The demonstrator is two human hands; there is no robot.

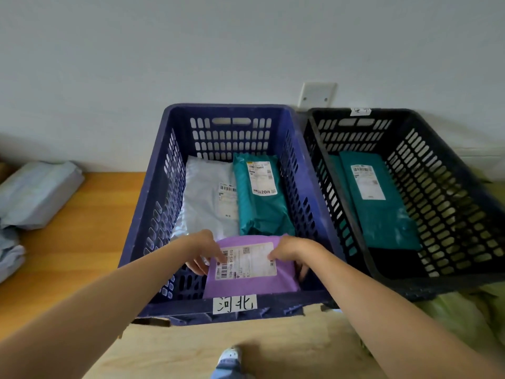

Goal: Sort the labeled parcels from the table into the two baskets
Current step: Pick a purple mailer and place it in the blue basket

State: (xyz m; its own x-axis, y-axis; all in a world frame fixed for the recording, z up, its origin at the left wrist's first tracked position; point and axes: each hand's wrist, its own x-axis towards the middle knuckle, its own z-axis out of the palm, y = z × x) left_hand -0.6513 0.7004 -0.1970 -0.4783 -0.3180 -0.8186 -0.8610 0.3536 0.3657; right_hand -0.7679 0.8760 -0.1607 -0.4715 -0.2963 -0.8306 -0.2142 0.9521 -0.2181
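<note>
I stand watching a person lean over a blue basket (287,300) with both arms stretched into it. A purple parcel (251,283) sits at the basket's six o'clock end, just inside the near wall, with its printed label facing up. Its lower edge is hidden behind the rim, so I cannot tell whether it rests on the bottom. The left hand (203,248) pinches the parcel's nine o'clock edge, thumb laid on the barcode. The right hand (289,250) grips the corner at about two o'clock, its fingers curled down behind the wrapping. Further in, a white parcel (207,198) lies at eleven o'clock and a teal parcel (262,214) lies at one o'clock, side by side and touching. A handwritten tag (235,304) is stuck on the near rim. At three o'clock from the blue basket, just beside it, stands a black basket (410,285) holding another teal parcel (388,220), flat on the bottom. Off at nine o'clock, pale grey parcels (38,192) are heaped on a wooden table (90,214).
</note>
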